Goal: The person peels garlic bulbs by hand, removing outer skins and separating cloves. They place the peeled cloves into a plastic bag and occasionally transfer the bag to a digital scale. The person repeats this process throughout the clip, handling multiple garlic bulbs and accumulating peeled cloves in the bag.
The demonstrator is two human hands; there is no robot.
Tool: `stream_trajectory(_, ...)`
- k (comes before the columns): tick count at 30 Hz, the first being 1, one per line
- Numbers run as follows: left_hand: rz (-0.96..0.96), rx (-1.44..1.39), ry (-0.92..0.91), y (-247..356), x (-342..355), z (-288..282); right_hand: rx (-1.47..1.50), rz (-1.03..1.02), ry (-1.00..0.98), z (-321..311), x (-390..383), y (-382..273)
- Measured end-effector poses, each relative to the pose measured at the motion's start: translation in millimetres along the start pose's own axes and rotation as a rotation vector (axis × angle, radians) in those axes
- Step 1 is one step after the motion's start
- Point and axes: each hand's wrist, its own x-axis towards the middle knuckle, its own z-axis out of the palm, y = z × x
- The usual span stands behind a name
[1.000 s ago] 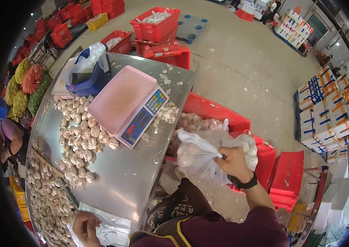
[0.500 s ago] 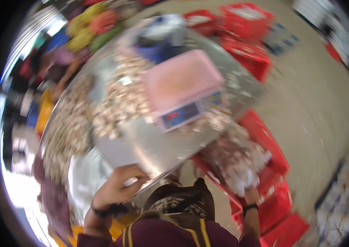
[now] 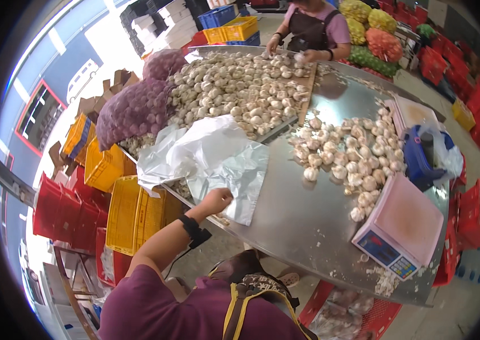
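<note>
White plastic bags (image 3: 208,144) lie in a loose, crumpled pile along the near left edge of the metal surface (image 3: 285,207), partly over a broad heap of garlic bulbs (image 3: 225,85), with a greenish-white flat part spread toward the middle. The left hand (image 3: 218,200) is at the near edge of this pile, its fingers curled inward; whether they pinch a bag or merely rest against it I cannot tell, since the fingertips are turned out of sight. A black wristband (image 3: 195,232) circles that wrist. The right hand is outside the view, so its state cannot be told. Right of the bags, a smaller group of bulbs (image 3: 359,156) is spread on the bare metal, set off from the big heap by a wooden strip (image 3: 306,96). Beside that group stand a scale with a pink tray (image 3: 407,212) and a blue basket (image 3: 421,161) with clear plastic (image 3: 449,158) draped over its side. Loose skins (image 3: 386,281) lie just by the scale. Purple mesh sacks (image 3: 132,110) rest at the left end of the heap, and yellow crates (image 3: 122,215) stand below them. Across the surface, a co-worker (image 3: 313,28) has both hands at the garlic. Below the near edge, a red crate (image 3: 384,317) holds bagged bulbs (image 3: 339,314).
</note>
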Motion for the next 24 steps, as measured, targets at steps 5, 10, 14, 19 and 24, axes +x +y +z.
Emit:
stream_trajectory(5,-0.014,0.239,0.580,-37.1,49.1,-66.4,0.336,-0.074,-0.162,65.4,37.2,-7.1)
stream_trajectory(10,-0.113,0.425,0.721,-80.1,98.8,-123.0,0.364,-0.204,-0.562,218.6,-101.7,-207.4)
stream_trajectory(14,0.035,0.375,0.694,-121.6,131.5,-134.5,0.398,0.072,-1.298,343.3,-231.2,-289.5)
stream_trajectory(19,0.239,0.130,0.650,-108.6,111.7,-151.7,0.145,0.492,-1.790,467.1,-357.6,-321.1)
stream_trajectory(24,0.396,0.015,0.371,-109.1,82.4,-153.3,0.243,0.645,-1.844,534.3,-421.8,-338.1)
